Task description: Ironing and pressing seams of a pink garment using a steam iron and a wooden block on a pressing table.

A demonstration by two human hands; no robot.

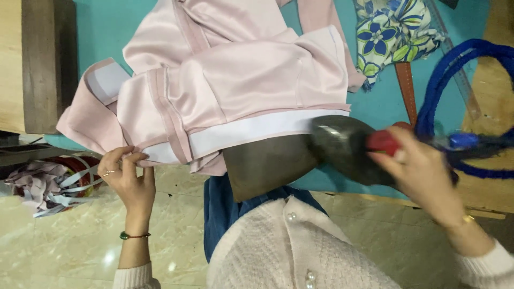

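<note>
Pale pink satin garment (235,80), folded over on itself in several layers, spread across a teal-covered table (101,32) from about 9 to 2 o'clock. White interfacing strip (257,131) showing along the near hem, another white patch on a flap at 10 o'clock. Ribbed pink bands running down the front at 8 o'clock.

Left hand (127,174) at 8 o'clock, fingers curled and pinching the garment's near edge; ring on one finger, green bead bracelet at the wrist.

Right hand (423,171) at 3 o'clock, closed around the red handle (383,142) of a dark iron (300,155). Soleplate tilted up toward the camera, tip pointing to 8 o'clock, just at the white hem.

Blurred by motion: right hand and rear of the iron; blue fitting at 3 o'clock hard to make out. Thick blue cord (455,69) looping at 2 o'clock, cut off by the right edge. Floral blue-and-green fabric (393,32) at 1 o'clock, cropped at the top. Brown strip (408,88) below it, partly hidden behind the iron. Scraps heap (48,184) at 9 o'clock on the floor, contents unclear. White knit cardigan (294,251) at 6 o'clock.
</note>
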